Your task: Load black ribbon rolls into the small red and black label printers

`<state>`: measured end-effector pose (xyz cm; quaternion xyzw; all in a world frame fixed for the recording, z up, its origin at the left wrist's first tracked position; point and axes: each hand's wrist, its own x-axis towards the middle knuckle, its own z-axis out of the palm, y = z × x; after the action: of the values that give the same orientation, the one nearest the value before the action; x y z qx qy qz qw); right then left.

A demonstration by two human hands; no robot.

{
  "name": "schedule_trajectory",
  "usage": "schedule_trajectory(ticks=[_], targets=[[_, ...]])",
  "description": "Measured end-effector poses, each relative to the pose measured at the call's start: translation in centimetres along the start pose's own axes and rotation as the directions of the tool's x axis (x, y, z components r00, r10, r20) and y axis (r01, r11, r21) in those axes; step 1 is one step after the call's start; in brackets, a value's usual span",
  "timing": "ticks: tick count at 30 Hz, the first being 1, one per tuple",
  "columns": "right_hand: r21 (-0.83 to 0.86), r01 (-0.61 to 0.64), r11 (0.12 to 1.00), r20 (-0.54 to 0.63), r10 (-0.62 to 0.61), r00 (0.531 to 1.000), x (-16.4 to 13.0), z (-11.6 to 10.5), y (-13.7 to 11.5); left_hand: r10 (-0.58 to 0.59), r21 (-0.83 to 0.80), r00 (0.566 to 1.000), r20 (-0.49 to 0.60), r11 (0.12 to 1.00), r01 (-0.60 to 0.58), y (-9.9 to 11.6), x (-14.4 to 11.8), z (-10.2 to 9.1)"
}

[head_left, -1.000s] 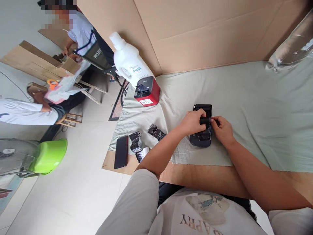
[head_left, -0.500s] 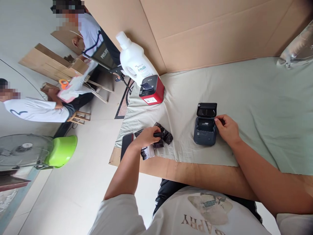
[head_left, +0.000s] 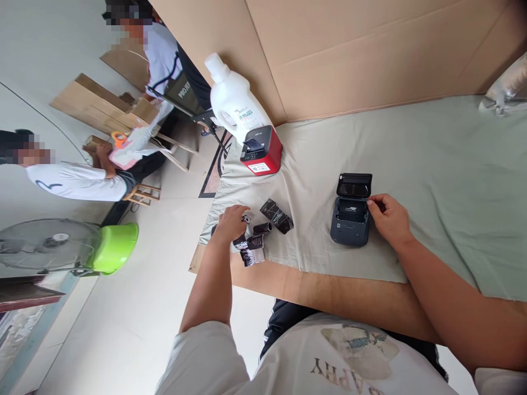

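A small dark label printer point(head_left: 349, 222) lies on the pale green cloth point(head_left: 432, 181) with its lid point(head_left: 354, 185) flipped open. My right hand point(head_left: 389, 219) holds its right edge with curled fingertips. To the left, near the cloth's corner, lie black-wrapped rolls: one point(head_left: 276, 215) apart, a smaller one point(head_left: 262, 227) and one with a white end point(head_left: 251, 247). My left hand point(head_left: 229, 222) is closed over another roll point(head_left: 246, 218) in that pile. A dark phone under my left hand is almost hidden.
A red label printer point(head_left: 261, 156) and a white jug point(head_left: 236, 107) stand at the cloth's far left corner before a cardboard wall point(head_left: 370, 49). The bare wooden table edge point(head_left: 329, 291) runs near me. On the floor at left: green basin point(head_left: 113, 255), fan point(head_left: 49, 244), two seated people.
My left hand took a small black roll from the open printer, carried it left, laid it by the pile and now grips another roll. My right hand stayed at the printer's side.
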<state>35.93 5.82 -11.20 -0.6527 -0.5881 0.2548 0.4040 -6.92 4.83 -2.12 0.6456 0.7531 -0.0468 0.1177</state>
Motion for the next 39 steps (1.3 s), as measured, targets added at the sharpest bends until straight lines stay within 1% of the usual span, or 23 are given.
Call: schedule_trajectory(ticks=[2, 4, 7, 10, 11, 12, 13, 14, 15, 16, 17, 18, 19, 20, 21, 22, 23, 24, 25, 27, 30, 34, 39], targets=[[0.007, -0.007, 1.0, 0.006, 0.007, 1.0, 0.0, 0.0, 0.0, -0.041, 0.031, 0.996, 0.08, 0.999, 0.038, -1.1, 0.6, 0.6], [0.01, -0.018, 1.0, 0.011, 0.018, 1.0, 0.0, 0.0, 0.0, -0.072, 0.022, 0.994, 0.079, 0.997, 0.071, -1.7, 1.1, 1.3], [0.012, -0.024, 1.0, 0.011, 0.024, 1.0, 0.0, 0.1, -0.1, -0.118, -0.035, 0.993, 0.004, 0.992, 0.118, -1.9, 1.2, 1.2], [0.012, -0.03, 0.999, 0.017, 0.03, 0.999, 0.0, 0.1, -0.3, -0.172, -0.22, 0.977, -0.123, 0.965, 0.142, -1.0, 0.2, -1.2], [0.01, -0.034, 0.999, 0.019, 0.034, 0.999, 0.0, 0.1, -0.3, -0.155, -0.323, 0.976, -0.15, 0.941, 0.1, -0.4, -0.4, -2.4], [0.009, -0.037, 0.999, 0.02, 0.037, 0.999, 0.0, 0.1, -0.4, -0.103, -0.44, 0.982, -0.156, 0.898, 0.024, 0.5, -1.1, -3.6], [0.008, -0.037, 0.999, 0.02, 0.037, 0.999, 0.0, 0.2, -0.4, 0.021, -0.564, 0.993, -0.116, 0.821, -0.083, 1.6, -1.8, -4.7], [0.009, -0.036, 0.999, 0.02, 0.035, 0.999, 0.0, 0.2, -0.5, 0.202, -0.677, 0.978, -0.04, 0.715, -0.175, 3.0, -2.4, -5.6], [0.011, -0.032, 0.999, 0.02, 0.032, 0.999, 0.0, 0.2, -0.5, 0.414, -0.768, 0.908, 0.06, 0.6, -0.223, 4.7, -3.0, -6.1], [0.013, -0.029, 0.999, 0.018, 0.029, 0.999, 0.0, 0.1, -0.5, 0.625, -0.836, 0.761, 0.175, 0.502, -0.22, 6.7, -3.4, -6.3], [0.015, -0.026, 1.0, 0.018, 0.026, 1.0, 0.0, 0.1, -0.5, 0.792, -0.872, 0.54, 0.285, 0.448, -0.197, 9.0, -3.6, -6.2], [0.017, -0.024, 1.0, 0.018, 0.024, 1.0, 0.0, 0.2, -0.4, 0.858, -0.874, 0.37, 0.356, 0.446, -0.194, 11.4, -3.7, -5.6], [0.019, -0.022, 1.0, 0.019, 0.022, 1.0, -0.1, 0.2, -0.4, 0.883, -0.868, 0.285, 0.373, 0.441, -0.228, 13.9, -3.5, -4.8], [0.022, -0.019, 1.0, 0.021, 0.019, 1.0, -0.1, 0.2, -0.3, 0.886, -0.856, 0.327, 0.33, 0.427, -0.293, 16.3, -3.1, -3.8], [0.028, -0.015, 1.0, 0.022, 0.014, 1.0, -0.1, 0.2, -0.3, 0.865, -0.823, 0.434, 0.252, 0.428, -0.374, 18.6, -2.7, -2.8], [0.033, -0.01, 0.999, 0.024, 0.009, 1.0, -0.1, 0.3, -0.2, 0.836, -0.752, 0.516, 0.186, 0.459, -0.474, 20.7, -2.1, -1.7], [0.037, -0.005, 0.999, 0.024, 0.004, 1.0, -0.1, 0.3, -0.1, 0.809, -0.651, 0.574, 0.125, 0.504, -0.568, 22.4, -1.4, -0.8], [0.039, -0.003, 0.999, 0.024, 0.002, 1.0, -0.1, 0.3, 0.0, 0.784, -0.537, 0.615, 0.086, 0.556, -0.634, 23.9, -0.8, -0.1], [0.038, -0.002, 0.999, 0.026, 0.001, 1.0, -0.1, 0.4, 0.0, 0.765, -0.425, 0.64, 0.074, 0.604, -0.674, 25.0, -0.3, 0.5], [0.031, -0.005, 0.999, 0.033, 0.004, 0.999, -0.1, 0.4, 0.0, 0.737, -0.251, 0.667, 0.113, 0.67, -0.698, 26.4, 0.5, 1.1], [0.027, -0.001, 1.0, 0.04, 0.0, 0.999, -0.1, 0.4, 0.0, 0.723, -0.128, 0.67, 0.169, 0.69, -0.712, 26.9, 0.7, 1.2], [0.027, 0.005, 1.0, 0.039, -0.006, 0.999, -0.1, 0.4, -0.2, 0.715, -0.071, 0.683, 0.152, 0.697, -0.714, 26.9, 0.2, 0.9], [0.021, -0.009, 1.0, 0.042, 0.008, 0.999, -0.1, 0.4, -0.3, 0.685, -0.088, 0.714, 0.145, 0.727, -0.68, 27.1, -0.3, 0.7]])
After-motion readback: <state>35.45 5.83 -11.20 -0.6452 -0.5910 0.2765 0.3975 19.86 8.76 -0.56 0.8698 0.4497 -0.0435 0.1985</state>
